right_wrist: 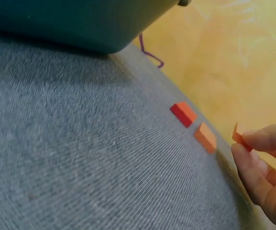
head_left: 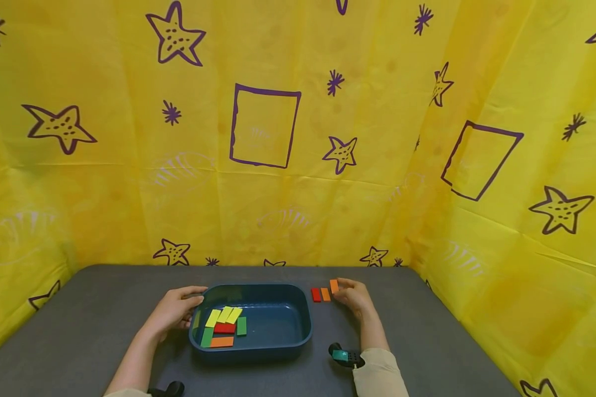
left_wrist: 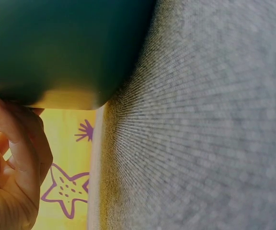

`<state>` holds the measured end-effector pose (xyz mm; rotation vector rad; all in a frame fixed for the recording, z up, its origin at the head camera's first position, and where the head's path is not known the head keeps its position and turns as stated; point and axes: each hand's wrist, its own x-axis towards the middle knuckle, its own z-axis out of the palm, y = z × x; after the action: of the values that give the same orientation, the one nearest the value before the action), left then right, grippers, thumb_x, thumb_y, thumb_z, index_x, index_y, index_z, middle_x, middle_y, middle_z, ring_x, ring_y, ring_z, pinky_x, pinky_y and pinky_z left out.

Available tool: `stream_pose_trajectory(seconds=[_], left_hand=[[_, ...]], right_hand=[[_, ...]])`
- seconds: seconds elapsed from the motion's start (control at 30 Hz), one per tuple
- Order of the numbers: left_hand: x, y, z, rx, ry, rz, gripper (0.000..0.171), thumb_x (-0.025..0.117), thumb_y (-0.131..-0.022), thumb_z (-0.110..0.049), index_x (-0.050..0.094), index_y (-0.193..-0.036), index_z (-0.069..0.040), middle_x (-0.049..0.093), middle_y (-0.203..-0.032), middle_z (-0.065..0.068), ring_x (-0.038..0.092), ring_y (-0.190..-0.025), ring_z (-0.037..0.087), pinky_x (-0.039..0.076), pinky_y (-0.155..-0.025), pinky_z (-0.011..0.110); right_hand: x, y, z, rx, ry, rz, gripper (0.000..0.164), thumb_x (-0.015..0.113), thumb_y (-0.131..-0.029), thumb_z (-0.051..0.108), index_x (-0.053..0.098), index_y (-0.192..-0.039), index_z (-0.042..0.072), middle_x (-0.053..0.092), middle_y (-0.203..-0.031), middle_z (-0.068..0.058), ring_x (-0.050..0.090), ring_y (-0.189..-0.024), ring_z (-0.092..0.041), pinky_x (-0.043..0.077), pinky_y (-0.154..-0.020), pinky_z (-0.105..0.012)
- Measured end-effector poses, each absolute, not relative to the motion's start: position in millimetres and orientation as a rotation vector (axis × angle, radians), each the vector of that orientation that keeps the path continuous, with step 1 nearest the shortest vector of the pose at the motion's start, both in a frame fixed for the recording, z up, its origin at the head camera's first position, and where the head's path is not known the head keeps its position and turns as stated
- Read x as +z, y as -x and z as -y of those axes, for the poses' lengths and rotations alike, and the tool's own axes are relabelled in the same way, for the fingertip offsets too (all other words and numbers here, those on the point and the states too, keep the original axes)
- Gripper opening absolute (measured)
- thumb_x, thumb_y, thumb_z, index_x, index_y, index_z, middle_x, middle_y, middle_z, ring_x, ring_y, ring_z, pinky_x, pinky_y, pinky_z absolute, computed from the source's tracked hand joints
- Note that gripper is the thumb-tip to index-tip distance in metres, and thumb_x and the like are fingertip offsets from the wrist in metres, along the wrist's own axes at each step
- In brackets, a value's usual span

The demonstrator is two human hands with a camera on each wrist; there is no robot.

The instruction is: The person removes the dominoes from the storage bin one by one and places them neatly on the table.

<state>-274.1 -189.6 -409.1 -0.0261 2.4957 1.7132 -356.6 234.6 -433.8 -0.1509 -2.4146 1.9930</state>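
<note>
Right hand pinches orange block, long axis roughly upright in head view. I see loose red block and second orange block just left of it, on grey bench; right hand nearer to both. Blue bin lies further left, long axis side to side; left hand grips its left rim. No brands, labels or writing I can read.

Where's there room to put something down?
The right half of the dark blue tub is bare. So is the gray table between right hand and yellow cloth. It's crowded in the tub's left half, with colored blocks, and where a red block and an orange block lie right of the tub.
</note>
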Motion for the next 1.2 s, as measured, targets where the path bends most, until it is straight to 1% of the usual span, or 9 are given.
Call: stream_pose_trajectory(seconds=[0.07, 0.17, 0.23, 0.37, 0.57, 0.77, 0.9, 1.0, 1.2], left_hand=[[-409.2, 274.2, 189.9, 1.714, 0.024, -2.497, 0.047, 0.05, -0.101, -0.017, 0.047, -0.143, 0.003, 0.066, -0.09, 0.01, 0.056, -0.059, 0.014, 0.052, -0.055, 0.027], [-409.3, 274.4, 190.4, 1.713, 0.024, -2.5, 0.047, 0.05, -0.101, -0.017, 0.046, -0.143, 0.003, 0.066, -0.09, 0.01, 0.056, -0.059, 0.014, 0.052, -0.055, 0.027], [-409.2, 274.8, 191.0, 1.714, 0.021, -2.502, 0.047, 0.05, -0.101, -0.017, 0.046, -0.143, 0.003, 0.066, -0.09, 0.01, 0.056, -0.059, 0.014, 0.053, -0.055, 0.027], [-409.5, 275.0, 191.9, 1.714, 0.018, -2.503, 0.047, 0.05, -0.101, -0.018, 0.046, -0.143, 0.003, 0.066, -0.089, 0.009, 0.056, -0.059, 0.014, 0.053, -0.055, 0.027], [-410.2, 273.7, 192.3, 1.708, 0.03, -2.501, 0.046, 0.049, -0.101, -0.017, 0.047, -0.143, 0.003, 0.066, -0.087, 0.008, 0.055, -0.058, 0.013, 0.052, -0.055, 0.027], [-410.1, 274.0, 192.5, 1.708, 0.018, -2.507, 0.047, 0.05, -0.101, -0.018, 0.046, -0.143, 0.003, 0.066, -0.086, 0.008, 0.055, -0.057, 0.013, 0.052, -0.055, 0.027], [-410.2, 273.5, 190.1, 1.711, 0.024, -2.501, 0.046, 0.05, -0.101, -0.017, 0.047, -0.143, 0.003, 0.066, -0.085, 0.008, 0.054, -0.057, 0.013, 0.052, -0.055, 0.027], [-410.0, 273.3, 188.6, 1.715, 0.029, -2.497, 0.046, 0.05, -0.101, -0.016, 0.047, -0.142, 0.003, 0.066, -0.086, 0.008, 0.055, -0.057, 0.013, 0.052, -0.055, 0.028], [-409.2, 273.5, 188.8, 1.712, 0.035, -2.511, 0.046, 0.05, -0.101, -0.016, 0.048, -0.142, 0.003, 0.066, -0.087, 0.008, 0.055, -0.057, 0.013, 0.053, -0.055, 0.028]], right_hand=[[-436.3, 357.2, -235.5, 1.996, 0.172, 2.41, 0.052, 0.058, -0.085, -0.012, 0.05, -0.137, -0.012, 0.043, -0.142, -0.038, 0.066, -0.098, -0.027, 0.057, -0.092, -0.038], [-438.1, 358.1, -236.0, 1.985, 0.201, 2.411, 0.05, 0.056, -0.086, -0.013, 0.05, -0.135, -0.014, 0.042, -0.142, -0.039, 0.066, -0.092, -0.023, 0.058, -0.091, -0.038], [-438.2, 358.6, -235.6, 1.978, 0.223, 2.412, 0.049, 0.057, -0.085, -0.013, 0.051, -0.134, -0.015, 0.043, -0.141, -0.039, 0.066, -0.091, -0.022, 0.058, -0.09, -0.038], [-437.2, 359.4, -234.0, 1.966, 0.279, 2.402, 0.046, 0.06, -0.083, -0.014, 0.054, -0.128, -0.018, 0.046, -0.137, -0.039, 0.066, -0.084, -0.02, 0.06, -0.084, -0.034], [-437.4, 359.2, -233.3, 2.006, 0.335, 2.351, 0.044, 0.063, -0.079, -0.017, 0.057, -0.122, -0.021, 0.047, -0.134, -0.042, 0.065, -0.082, -0.017, 0.061, -0.078, -0.032], [-438.8, 357.7, -234.1, 1.993, 0.337, 2.349, 0.041, 0.065, -0.078, -0.017, 0.059, -0.119, -0.022, 0.051, -0.13, -0.042, 0.065, -0.078, -0.014, 0.061, -0.075, -0.031], [-439.6, 354.1, -235.2, 1.938, 0.349, 2.379, 0.038, 0.067, -0.078, -0.015, 0.062, -0.116, -0.02, 0.059, -0.12, -0.04, 0.065, -0.07, -0.012, 0.061, -0.07, -0.03], [-438.8, 351.2, -236.3, 1.909, 0.361, 2.4, 0.035, 0.068, -0.079, -0.012, 0.064, -0.113, -0.019, 0.064, -0.111, -0.034, 0.066, -0.068, -0.011, 0.061, -0.067, -0.029], [-436.3, 349.9, -236.4, 1.924, 0.348, 2.396, 0.034, 0.067, -0.081, -0.01, 0.064, -0.114, -0.019, 0.067, -0.097, -0.023, 0.064, -0.065, -0.01, 0.061, -0.066, -0.028]])
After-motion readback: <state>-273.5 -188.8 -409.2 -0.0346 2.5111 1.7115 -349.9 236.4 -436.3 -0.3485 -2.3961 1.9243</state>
